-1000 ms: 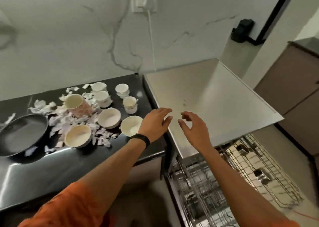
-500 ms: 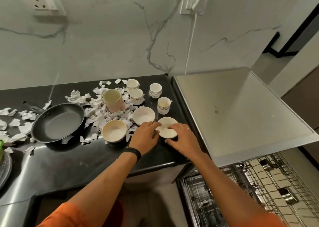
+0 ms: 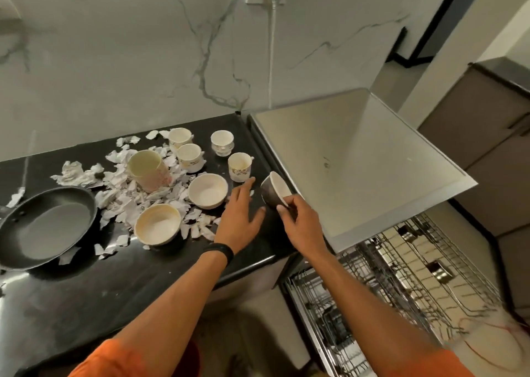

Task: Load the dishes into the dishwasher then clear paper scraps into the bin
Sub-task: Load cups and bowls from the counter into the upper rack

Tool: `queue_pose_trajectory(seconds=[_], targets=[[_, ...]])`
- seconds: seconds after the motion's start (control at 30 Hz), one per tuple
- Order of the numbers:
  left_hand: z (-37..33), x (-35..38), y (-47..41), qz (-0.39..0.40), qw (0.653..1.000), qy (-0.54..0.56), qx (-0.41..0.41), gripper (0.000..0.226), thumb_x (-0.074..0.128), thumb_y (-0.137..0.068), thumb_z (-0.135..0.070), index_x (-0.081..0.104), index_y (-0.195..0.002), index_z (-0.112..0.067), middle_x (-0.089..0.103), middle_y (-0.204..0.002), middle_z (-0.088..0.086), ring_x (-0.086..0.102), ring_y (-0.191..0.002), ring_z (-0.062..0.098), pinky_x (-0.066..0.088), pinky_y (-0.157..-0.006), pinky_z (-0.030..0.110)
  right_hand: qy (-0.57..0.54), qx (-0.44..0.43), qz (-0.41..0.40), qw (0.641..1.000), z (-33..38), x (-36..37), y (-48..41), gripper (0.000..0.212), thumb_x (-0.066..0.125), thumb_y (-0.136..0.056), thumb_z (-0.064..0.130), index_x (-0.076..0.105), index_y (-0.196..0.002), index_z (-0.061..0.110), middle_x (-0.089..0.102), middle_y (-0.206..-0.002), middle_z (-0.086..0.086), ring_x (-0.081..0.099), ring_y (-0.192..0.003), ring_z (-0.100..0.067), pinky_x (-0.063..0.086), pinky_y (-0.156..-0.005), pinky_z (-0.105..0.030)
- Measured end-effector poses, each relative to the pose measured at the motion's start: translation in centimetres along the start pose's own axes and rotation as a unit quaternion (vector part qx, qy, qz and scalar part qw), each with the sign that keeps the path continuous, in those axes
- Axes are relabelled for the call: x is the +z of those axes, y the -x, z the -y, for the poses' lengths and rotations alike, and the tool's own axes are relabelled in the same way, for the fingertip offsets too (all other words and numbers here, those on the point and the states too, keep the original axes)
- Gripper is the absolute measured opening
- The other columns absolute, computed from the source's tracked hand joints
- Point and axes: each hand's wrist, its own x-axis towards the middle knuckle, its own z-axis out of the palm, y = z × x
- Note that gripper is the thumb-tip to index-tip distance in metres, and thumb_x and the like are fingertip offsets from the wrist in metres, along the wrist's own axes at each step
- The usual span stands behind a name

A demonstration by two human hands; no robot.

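right hand [image 3: 299, 223] holding tilted bowl [image 3: 275, 189], left hand [image 3: 239, 217] flat

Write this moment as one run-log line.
phase: loading dishes | right hand: grips tilted bowl | left hand: open over counter | dishwasher rack: pulled out | paper scraps: on counter

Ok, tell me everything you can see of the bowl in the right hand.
The bowl is small and round, white inside, dark grey outside, looks ceramic, and shows nothing in it. It is tipped on edge, mouth facing right. The right hand pinches its lower rim at the right end of the counter. The left hand lies open beside it, not touching.
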Motion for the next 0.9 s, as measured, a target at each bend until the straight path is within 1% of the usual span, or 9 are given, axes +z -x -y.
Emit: queue_pose_trajectory(seconds=[0.13, 0.23, 0.37, 0.43, 0.53, 0.63, 0.73, 0.8, 0.9], targets=[[-3.1, 4.2, -1.3, 0.083, 0.994, 0.07, 0.016, 0.075, 0.059, -0.09, -0.052, 0.022, -0.154, -0.04, 0.044, -0.151, 0.0, 0.056, -0.125, 0.012, 0.053, -0.102, 0.047, -0.127, 0.088, -0.066, 0.986, -1.0, -4.3, 1.4, 0.007, 0.062, -0.101, 0.022, 0.061, -0.106, 0.017, 0.068, -0.098, 0.004, 0.064, -0.086, 0.001, 0.05, -0.074, -0.012], [-5.9, 7.7, -1.8, 0.153, 0.982, 0.094, 0.055, 0.086, 0.068, -0.084, -0.049, 0.019, -0.154, -0.046, 0.049, -0.147, -0.006, 0.06, -0.119, 0.011, 0.056, -0.099, 0.04, -0.184, 0.128, -0.135, 0.965, -2.9, -7.6, 2.8, 0.005, 0.061, -0.1, 0.014, 0.059, -0.097, 0.01, 0.067, -0.087, -0.003, 0.064, -0.077, -0.008, 0.054, -0.073, -0.024], [-10.5, 13.4, -2.1, 0.216, 0.967, 0.112, 0.072, 0.098, 0.082, -0.077, -0.055, 0.021, -0.153, -0.05, 0.048, -0.147, -0.013, 0.056, -0.124, 0.009, 0.054, -0.097, 0.03, -0.302, 0.177, -0.184, 0.919, -6.1, -12.5, 5.4, 0.009, 0.051, -0.102, 0.006, 0.06, -0.104, 0.003, 0.069, -0.096, -0.01, 0.071, -0.087, -0.014, 0.061, -0.081, -0.035], [-12.6, 16.7, -2.2, 0.246, 0.958, 0.122, 0.087, 0.098, 0.083, -0.073, -0.06, 0.025, -0.151, -0.051, 0.049, -0.146, -0.012, 0.056, -0.125, 0.011, 0.054, -0.099, 0.034, -0.33, 0.196, -0.216, 0.898, -8.3, -15.0, 6.7, 0.013, 0.048, -0.102, 0.007, 0.061, -0.105, 0.005, 0.068, -0.098, -0.015, 0.069, -0.089, -0.021, 0.061, -0.084, -0.047], [-15.4, 22.0, -2.2, 0.272, 0.95, 0.106, 0.113, 0.096, 0.084, -0.07, -0.062, 0.032, -0.149, -0.046, 0.048, -0.143, -0.009, 0.056, -0.125, 0.011, 0.055, -0.1, 0.041, -0.371, 0.239, -0.266, 0.857, -11.9, -18.5, 8.5, 0.013, 0.047, -0.103, 0.008, 0.06, -0.106, 0.009, 0.068, -0.105, -0.017, 0.069, -0.099, -0.035, 0.061, -0.087, -0.052], [-18.6, 27.6, -1.2, 0.294, 0.945, 0.088, 0.113, 0.09, 0.087, -0.074, -0.049, 0.038, -0.148, -0.04, 0.046, -0.133, -0.006, 0.054, -0.116, 0.003, 0.052, -0.099, 0.023, -0.383, 0.269, -0.316, 0.825, -16.1, -21.9, 10.8, 0.018, 0.054, -0.103, 0.013, 0.056, -0.118, 0.02, 0.069, -0.112, -0.015, 0.071, -0.101, -0.036, 0.061, -0.085, -0.055], [-21.3, 32.6, -0.4, 0.324, 0.937, 0.044, 0.122, 0.086, 0.087, -0.074, -0.047, 0.041, -0.147, -0.038, 0.041, -0.127, -0.004, 0.05, -0.111, 0.007, 0.038, -0.09, 0.004, -0.299, 0.259, -0.346, 0.851, -20.0, -25.0, 13.5, 0.047, 0.063, -0.097, 0.013, 0.048, -0.13, 0.043, 0.061, -0.125, 0.0, 0.071, -0.103, -0.018, 0.064, -0.081, -0.043], [-22.6, 35.9, 0.0, 0.357, 0.925, 0.009, 0.134, 0.084, 0.085, -0.075, -0.049, 0.041, -0.146, -0.042, 0.038, -0.123, -0.004, 0.049, -0.11, 0.008, 0.039, -0.093, 0.012, -0.186, 0.247, -0.348, 0.885, -22.9, -27.0, 15.4, 0.058, 0.065, -0.094, 0.012, 0.046, -0.133, 0.049, 0.05, -0.135, 0.008, 0.062, -0.116, -0.009, 0.061, -0.089, -0.033], [-23.9, 40.4, 0.4, 0.402, 0.904, -0.025, 0.141, 0.088, 0.075, -0.068, -0.063, 0.04, -0.147, -0.046, 0.037, -0.119, -0.003, 0.054, -0.108, 0.013, 0.046, -0.098, 0.027, -0.088, 0.246, -0.308, 0.915, -27.0, -28.9, 17.4, 0.056, 0.062, -0.092, 0.013, 0.05, -0.14, 0.039, 0.042, -0.14, 0.006, 0.052, -0.125, -0.011, 0.057, -0.099, -0.038]])
